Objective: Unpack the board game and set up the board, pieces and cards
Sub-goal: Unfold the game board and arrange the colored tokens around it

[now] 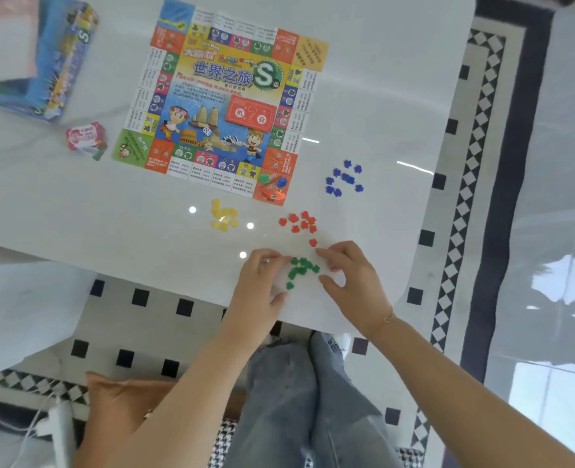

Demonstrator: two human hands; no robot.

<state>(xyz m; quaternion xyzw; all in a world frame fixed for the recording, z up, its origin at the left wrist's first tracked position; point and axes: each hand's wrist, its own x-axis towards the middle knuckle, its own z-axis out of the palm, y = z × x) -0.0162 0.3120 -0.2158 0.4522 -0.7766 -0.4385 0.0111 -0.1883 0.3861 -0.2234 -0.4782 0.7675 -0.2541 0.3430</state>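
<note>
Sorting step, by my read: green pieces lie below the board, near the table edge. Left hand and right hand flank them, fingers loosely curled, touching the heap. Red, yellow and blue heaps sit nearer the board. Next: tidy greens, then cards.

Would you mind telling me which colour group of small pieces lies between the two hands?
The green pieces; the red, yellow and blue groups lie farther up the table.

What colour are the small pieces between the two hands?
Green, seen in the head view.
</note>
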